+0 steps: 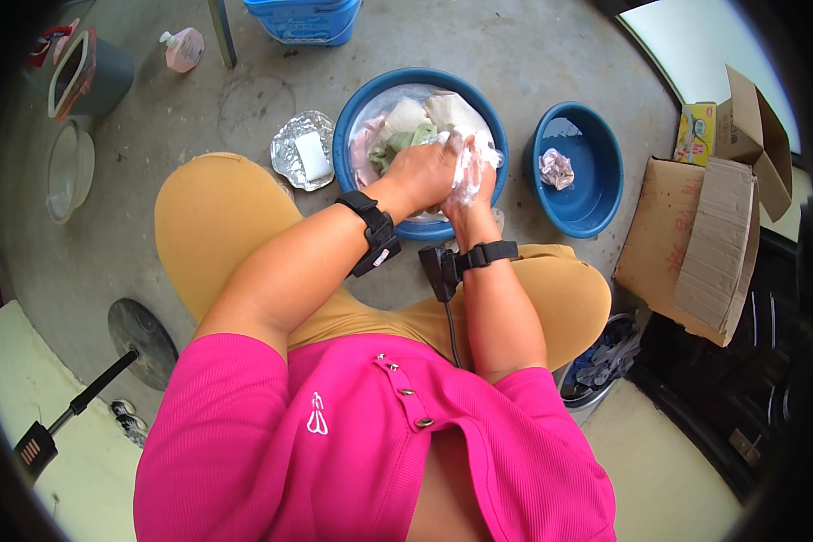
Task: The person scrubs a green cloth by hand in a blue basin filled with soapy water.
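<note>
While fingers (465,172) clench, soapy cloth (481,155) sits between.

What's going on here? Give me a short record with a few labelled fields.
Setting: concrete floor, person crouched over it
Left hand: gripping a soapy white cloth
Right hand: clasped on the same cloth
Under the hands: large blue basin full of wet laundry
Right of it: smaller blue basin holding a crumpled rag
Left of it: bar of soap on foil
Far right: cardboard box
</note>
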Tool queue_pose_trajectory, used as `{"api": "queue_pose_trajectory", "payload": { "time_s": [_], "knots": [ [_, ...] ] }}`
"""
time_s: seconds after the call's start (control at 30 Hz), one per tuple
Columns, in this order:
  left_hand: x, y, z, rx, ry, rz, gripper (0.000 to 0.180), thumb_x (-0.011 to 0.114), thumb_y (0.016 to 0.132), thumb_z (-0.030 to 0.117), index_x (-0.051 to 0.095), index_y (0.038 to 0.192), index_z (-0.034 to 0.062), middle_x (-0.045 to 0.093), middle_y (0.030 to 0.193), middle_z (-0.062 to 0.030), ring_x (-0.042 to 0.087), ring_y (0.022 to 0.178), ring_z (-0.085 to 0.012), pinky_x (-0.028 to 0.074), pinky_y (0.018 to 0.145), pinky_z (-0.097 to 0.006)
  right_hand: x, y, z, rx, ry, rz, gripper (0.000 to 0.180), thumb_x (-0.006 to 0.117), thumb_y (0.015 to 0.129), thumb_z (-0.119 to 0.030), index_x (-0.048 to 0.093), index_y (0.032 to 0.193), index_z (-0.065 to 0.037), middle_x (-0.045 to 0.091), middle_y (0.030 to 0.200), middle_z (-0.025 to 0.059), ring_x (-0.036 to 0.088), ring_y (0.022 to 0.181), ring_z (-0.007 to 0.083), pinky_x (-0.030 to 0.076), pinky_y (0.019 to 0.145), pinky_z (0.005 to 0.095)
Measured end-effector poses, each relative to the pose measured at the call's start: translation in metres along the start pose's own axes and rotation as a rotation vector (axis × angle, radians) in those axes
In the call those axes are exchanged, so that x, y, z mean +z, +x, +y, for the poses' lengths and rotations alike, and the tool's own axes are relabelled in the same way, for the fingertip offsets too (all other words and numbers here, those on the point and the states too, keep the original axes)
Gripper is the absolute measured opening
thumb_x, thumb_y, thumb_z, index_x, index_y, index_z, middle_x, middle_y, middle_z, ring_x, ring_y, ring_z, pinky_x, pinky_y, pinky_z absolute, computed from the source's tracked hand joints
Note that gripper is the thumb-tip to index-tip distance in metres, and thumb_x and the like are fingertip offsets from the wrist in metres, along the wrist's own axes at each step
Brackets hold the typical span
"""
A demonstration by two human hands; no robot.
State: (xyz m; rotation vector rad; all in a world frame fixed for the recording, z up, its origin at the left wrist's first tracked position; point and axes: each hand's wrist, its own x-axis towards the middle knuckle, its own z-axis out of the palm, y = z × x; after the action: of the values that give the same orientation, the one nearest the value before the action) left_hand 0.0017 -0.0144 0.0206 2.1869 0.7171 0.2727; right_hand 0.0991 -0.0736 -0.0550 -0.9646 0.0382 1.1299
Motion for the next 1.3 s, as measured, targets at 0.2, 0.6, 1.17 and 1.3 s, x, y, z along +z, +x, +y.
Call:
{"api": "queue_pose_trajectory", "payload": {
  "time_s": [0.2,0.6,1.17,1.3],
  "knots": [
    [0.008,0.009,-0.021,-0.245,-0.183,-0.052,0.032,0.046,0.084,0.023,0.038,0.112,0.0092,0.059,0.094,-0.0223,0.057,0.087,-0.0373,0.043,0.074,-0.042,0.027,-0.014,0.000,-0.562,-0.718,0.028,0.018,0.049,0.087,-0.012,0.058,0.096,0.001,0.060,0.087,0.0070,0.057,0.077,0.0155,0.045,0.068,0.0270],
    [-0.023,0.021,-0.011,-0.246,-1.127,0.132,0.035,0.061,0.081,0.015,0.041,0.108,0.0068,0.050,0.093,-0.0051,0.050,0.089,-0.0127,0.043,0.078,-0.026,0.036,-0.036,-0.012,-0.250,-0.728,-0.201,0.059,0.066,0.071,-0.001,0.040,0.124,-0.004,0.049,0.117,0.0057,0.048,0.106,0.0150,0.040,0.087,0.0264],
    [0.002,0.015,-0.075,-0.219,-0.378,-0.170,0.041,0.074,0.065,0.021,0.055,0.099,0.0069,0.061,0.089,-0.0114,0.057,0.085,-0.0212,0.044,0.075,-0.032,0.054,-0.044,-0.057,-0.027,0.138,0.039,0.055,0.052,0.082,-0.046,0.043,0.119,-0.006,0.050,0.117,0.0110,0.050,0.106,0.0280,0.041,0.089,0.0428],
    [0.006,0.017,-0.064,-0.370,-0.945,-0.032,0.021,0.058,0.071,0.004,0.055,0.092,0.0039,0.057,0.081,-0.0065,0.052,0.075,-0.0155,0.042,0.071,-0.029,0.037,-0.028,-0.051,-0.087,-0.074,0.225,0.037,0.048,0.085,-0.028,0.047,0.112,-0.003,0.054,0.108,0.0118,0.054,0.098,0.0262,0.044,0.083,0.0384]
  ]
}}
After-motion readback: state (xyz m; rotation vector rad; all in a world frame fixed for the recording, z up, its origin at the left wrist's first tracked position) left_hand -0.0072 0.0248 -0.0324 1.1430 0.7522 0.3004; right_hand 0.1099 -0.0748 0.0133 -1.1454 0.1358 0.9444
